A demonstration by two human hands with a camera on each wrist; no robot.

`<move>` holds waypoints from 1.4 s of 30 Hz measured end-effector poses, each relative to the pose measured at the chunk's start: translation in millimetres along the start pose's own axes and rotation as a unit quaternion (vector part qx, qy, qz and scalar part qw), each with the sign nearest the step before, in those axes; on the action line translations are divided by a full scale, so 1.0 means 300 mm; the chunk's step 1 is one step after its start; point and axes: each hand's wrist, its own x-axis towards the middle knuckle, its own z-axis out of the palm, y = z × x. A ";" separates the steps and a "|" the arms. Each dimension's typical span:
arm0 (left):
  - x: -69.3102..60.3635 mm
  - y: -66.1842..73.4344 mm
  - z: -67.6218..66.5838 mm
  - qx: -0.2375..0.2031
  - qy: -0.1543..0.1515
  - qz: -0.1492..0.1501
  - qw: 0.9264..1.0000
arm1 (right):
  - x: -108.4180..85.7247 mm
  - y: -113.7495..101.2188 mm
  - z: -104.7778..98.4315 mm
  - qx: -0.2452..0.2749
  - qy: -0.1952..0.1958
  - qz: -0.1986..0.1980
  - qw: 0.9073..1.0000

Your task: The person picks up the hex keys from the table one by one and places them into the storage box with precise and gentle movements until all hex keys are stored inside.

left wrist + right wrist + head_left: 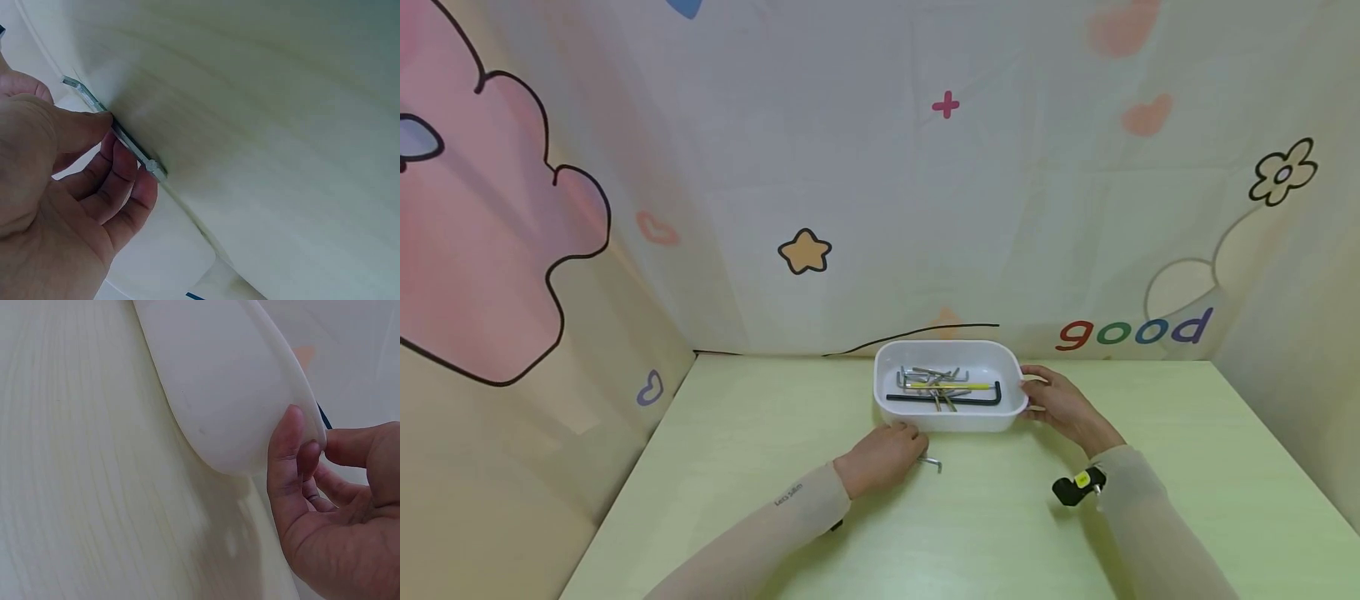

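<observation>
In the head view a white plastic tray (955, 422) stands near the back of the table, holding several silver hex keys, a long black hex key (943, 400) and a yellow one (951, 386). My right hand (1063, 407) grips its right end; the right wrist view shows thumb and fingers (284, 456) pinching the rim. Just in front of the tray, my left hand (883, 457) pinches a small silver hex key (932, 462). Close up in the left wrist view, that hex key (134, 147) lies between thumb and fingertips, with a bent end showing.
The pale green wood-grained table (985, 533) reaches back to a printed curtain (880, 183). A black wrist device (1078, 486) sits at the right sleeve. The curtain also closes off the left and right sides.
</observation>
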 end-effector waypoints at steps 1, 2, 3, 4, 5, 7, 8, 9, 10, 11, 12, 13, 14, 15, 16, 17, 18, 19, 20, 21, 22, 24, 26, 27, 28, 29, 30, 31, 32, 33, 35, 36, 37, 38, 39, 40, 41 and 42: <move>-0.001 0.000 -0.001 0.002 0.001 0.003 1.000 | -0.001 -0.001 0.001 0.000 -0.001 -0.001 1.000; -0.003 -0.001 -0.002 0.004 0.004 0.006 1.000 | -0.001 -0.002 0.001 0.001 -0.001 -0.001 1.000; -0.005 -0.001 -0.004 0.006 0.005 0.008 1.000 | -0.001 -0.002 0.002 0.000 -0.001 -0.002 1.000; -0.006 -0.002 -0.005 0.009 0.006 0.011 1.000 | -0.002 -0.003 0.001 0.000 -0.003 -0.004 1.000; -0.008 -0.002 -0.007 0.011 0.008 0.013 1.000 | -0.002 -0.003 0.002 -0.001 -0.005 -0.006 1.000; -0.011 -0.004 -0.007 0.011 0.007 0.015 1.000 | -0.002 -0.003 0.002 -0.001 -0.004 -0.006 1.000; -0.012 -0.004 -0.007 0.012 0.007 0.017 1.000 | -0.002 -0.003 0.001 -0.001 -0.004 -0.006 1.000; -0.013 -0.005 -0.006 0.014 0.006 0.018 1.000 | -0.003 -0.003 0.001 -0.001 -0.004 -0.008 1.000; -0.014 -0.006 -0.004 0.016 0.005 0.020 1.000 | -0.002 -0.002 0.001 0.000 -0.003 -0.007 1.000; -0.015 -0.007 -0.003 0.019 0.005 0.022 1.000 | -0.002 -0.002 0.001 0.001 -0.002 -0.006 1.000; -0.016 -0.008 -0.002 0.022 0.004 0.023 0.999 | -0.002 -0.001 0.000 0.002 -0.002 -0.006 1.000; -0.017 -0.009 0.000 0.026 0.004 0.025 0.999 | -0.002 -0.001 0.000 0.001 -0.004 -0.008 1.000; -0.017 -0.010 0.001 0.030 0.002 0.027 0.999 | -0.002 -0.001 0.000 0.002 -0.003 -0.007 1.000; -0.018 -0.012 0.002 0.035 0.001 0.029 0.999 | -0.002 -0.001 0.000 0.003 -0.002 -0.006 1.000; -0.019 -0.013 0.002 0.037 0.000 0.030 0.999 | -0.002 -0.001 0.001 0.004 -0.001 -0.005 1.000; -0.020 -0.014 0.002 0.039 -0.002 0.031 0.999 | -0.003 -0.002 0.001 0.004 -0.003 -0.005 1.000; -0.020 -0.016 0.002 0.038 -0.004 0.033 0.999 | -0.004 -0.002 0.000 0.003 -0.005 -0.008 1.000; -0.020 -0.018 0.002 0.038 -0.006 0.035 0.999 | -0.004 -0.002 -0.001 0.004 -0.005 -0.008 1.000; -0.021 -0.019 -0.001 0.038 -0.008 0.037 0.999 | -0.005 -0.003 -0.001 0.005 -0.004 -0.007 1.000; -0.023 -0.021 -0.002 0.037 -0.009 0.039 0.999 | -0.007 -0.004 -0.001 0.005 -0.004 -0.008 1.000; -0.024 -0.022 -0.004 0.035 -0.010 0.041 0.999 | -0.009 -0.005 -0.002 0.004 -0.004 -0.009 1.000; -0.027 -0.024 -0.007 0.031 -0.012 0.043 0.998 | -0.015 -0.007 -0.002 0.003 -0.006 -0.011 1.000; -0.030 -0.024 -0.011 0.027 -0.014 0.044 0.999 | -0.018 -0.010 0.000 0.004 -0.004 -0.009 1.000; -0.031 -0.024 -0.011 0.024 -0.014 0.044 0.999 | -0.019 -0.010 0.001 0.003 -0.004 -0.009 1.000; -0.032 -0.024 -0.013 0.021 -0.013 0.045 0.999 | -0.019 -0.010 0.001 0.003 -0.005 -0.008 1.000; -0.033 -0.024 -0.015 0.020 -0.012 0.046 0.999 | -0.019 -0.010 0.002 0.003 -0.005 -0.007 1.000; -0.034 -0.024 -0.017 0.018 -0.010 0.048 0.999 | -0.017 -0.010 0.001 0.004 -0.004 -0.006 1.000; -0.035 -0.024 -0.020 0.020 -0.006 0.052 0.998 | -0.017 -0.009 0.001 0.004 -0.006 -0.007 1.000; -0.036 -0.023 -0.024 0.023 0.000 0.057 0.998 | -0.016 -0.008 0.001 0.005 -0.005 -0.006 1.000; -0.038 -0.023 -0.027 0.028 0.006 0.062 0.998 | -0.015 -0.008 0.002 0.006 -0.005 -0.005 1.000; -0.041 -0.021 -0.037 0.041 0.022 0.072 0.996 | -0.017 -0.009 0.003 0.005 -0.005 -0.005 1.000; -0.043 -0.019 -0.041 0.048 0.029 0.077 0.995 | -0.018 -0.010 0.003 0.004 -0.005 -0.006 1.000; -0.045 -0.018 -0.046 0.056 0.036 0.081 0.995 | -0.020 -0.011 0.004 0.003 -0.006 -0.007 1.000; -0.047 -0.017 -0.051 0.061 0.042 0.084 0.994 | -0.020 -0.011 0.005 0.003 -0.004 -0.005 1.000; -0.050 -0.015 -0.056 0.067 0.045 0.085 0.993 | -0.020 -0.012 0.005 0.002 -0.004 -0.005 1.000; -0.052 -0.013 -0.062 0.071 0.048 0.086 0.993 | -0.020 -0.011 0.006 0.002 -0.004 -0.005 1.000; -0.054 -0.011 -0.068 0.075 0.048 0.086 0.992 | -0.018 -0.010 0.005 0.001 -0.004 -0.006 1.000; -0.056 -0.008 -0.074 0.079 0.048 0.087 0.992 | -0.018 -0.010 0.006 0.001 -0.006 -0.007 1.000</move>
